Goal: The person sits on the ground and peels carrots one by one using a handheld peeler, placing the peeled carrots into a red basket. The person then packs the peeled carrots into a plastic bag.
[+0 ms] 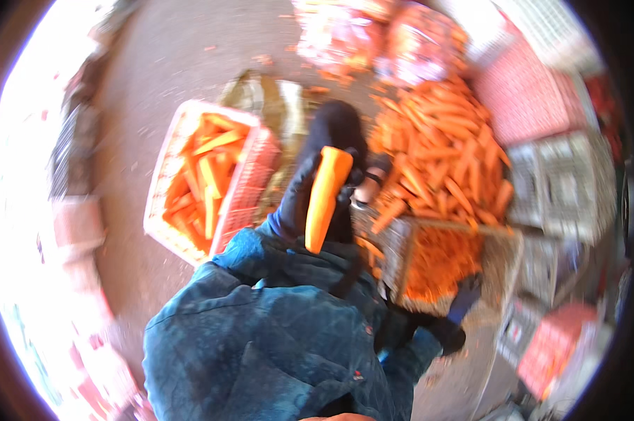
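Note:
My left hand (298, 195), in a dark glove, holds a long, pale orange peeled carrot (326, 189) above my dark-clad leg. A dark, blurred shape at the right edge of my blue jacket (261, 323) may be my right hand (440, 330); its fingers cannot be made out. It is beside a worn crate (499, 270) holding orange shavings (440, 266). A pink basket (243, 189) of peeled carrots stands to the left, and a large heap of carrots (443, 147) lies to the right, beside a sandalled foot (369, 184).
Bagged carrots (422, 45) lie at the top. Pink crates (520, 84) and grey crates (562, 182) line the right side. A yellowish sack (254, 91) lies on the floor (142, 84) behind the basket. Several blocks and bundles (75, 217) edge the left side.

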`<action>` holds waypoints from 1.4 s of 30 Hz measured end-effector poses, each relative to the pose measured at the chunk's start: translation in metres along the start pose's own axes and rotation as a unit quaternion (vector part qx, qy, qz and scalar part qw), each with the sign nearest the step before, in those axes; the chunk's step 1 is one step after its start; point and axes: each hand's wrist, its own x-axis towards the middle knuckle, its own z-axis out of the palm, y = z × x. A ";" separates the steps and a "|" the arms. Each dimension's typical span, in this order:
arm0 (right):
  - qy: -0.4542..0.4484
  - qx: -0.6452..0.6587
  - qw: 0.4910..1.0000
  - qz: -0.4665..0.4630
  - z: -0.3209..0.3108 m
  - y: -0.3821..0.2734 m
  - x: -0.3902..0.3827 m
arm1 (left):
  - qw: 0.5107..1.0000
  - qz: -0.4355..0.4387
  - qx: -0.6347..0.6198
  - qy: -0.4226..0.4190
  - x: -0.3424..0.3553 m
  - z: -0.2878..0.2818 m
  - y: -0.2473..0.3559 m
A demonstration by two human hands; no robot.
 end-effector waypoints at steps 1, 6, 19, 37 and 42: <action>0.005 -0.040 0.999 -0.010 0.022 -0.019 -0.014 | 0.988 0.090 0.030 0.126 -0.017 0.000 0.028; 0.024 -0.093 0.993 -0.064 0.044 -0.026 -0.017 | 0.900 0.292 0.187 0.264 -0.099 -0.176 0.184; 0.006 -0.127 0.988 -0.085 0.018 -0.028 -0.019 | 0.252 0.055 0.664 0.701 -0.248 -0.399 0.180; 0.078 -0.001 0.993 0.089 0.048 0.002 -0.019 | 0.476 0.216 0.817 -0.242 0.423 0.009 0.025; 0.047 -0.063 0.992 0.095 0.065 -0.017 0.002 | 0.364 -0.070 0.910 -0.185 0.502 -0.132 -0.163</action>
